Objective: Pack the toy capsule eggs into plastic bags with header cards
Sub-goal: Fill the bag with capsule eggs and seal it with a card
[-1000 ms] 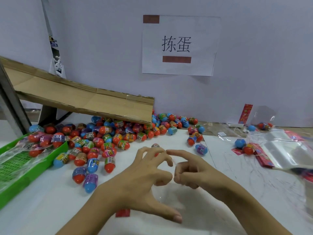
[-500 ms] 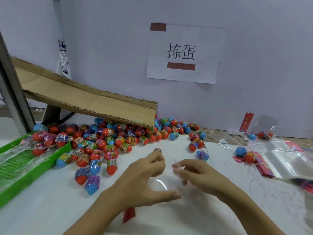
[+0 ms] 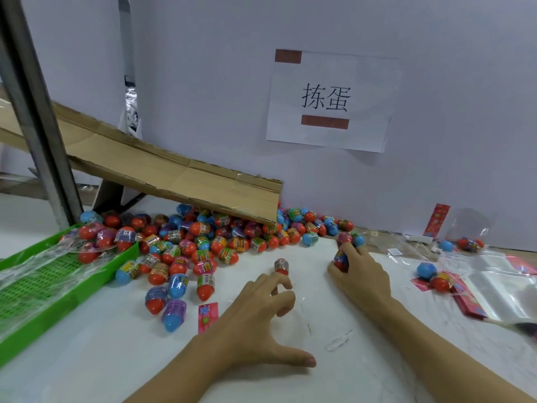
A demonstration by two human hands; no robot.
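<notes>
A heap of toy capsule eggs (image 3: 203, 242) in red, blue and purple lies under the end of a cardboard chute. One egg (image 3: 281, 265) stands alone nearer to me. My right hand (image 3: 360, 280) has reached to the heap's right end and grips a blue and red egg (image 3: 340, 258). My left hand (image 3: 258, 318) stays on a clear plastic bag (image 3: 325, 330) that lies flat on the white table; its fingers curl at the bag's mouth and the thumb is spread. The bag's red header card (image 3: 207, 315) shows left of my wrist.
A green tray (image 3: 43, 312) at the left holds bagged eggs. The cardboard chute (image 3: 174, 175) slopes down from a metal post (image 3: 35, 112). Empty bags with red header cards (image 3: 499, 289), loose eggs (image 3: 426, 270) and a filled bag (image 3: 469, 242) lie at the right.
My right hand let go of the bag's mouth, moved forward and right to the heap, and took hold of an egg. My left hand stayed on the bag.
</notes>
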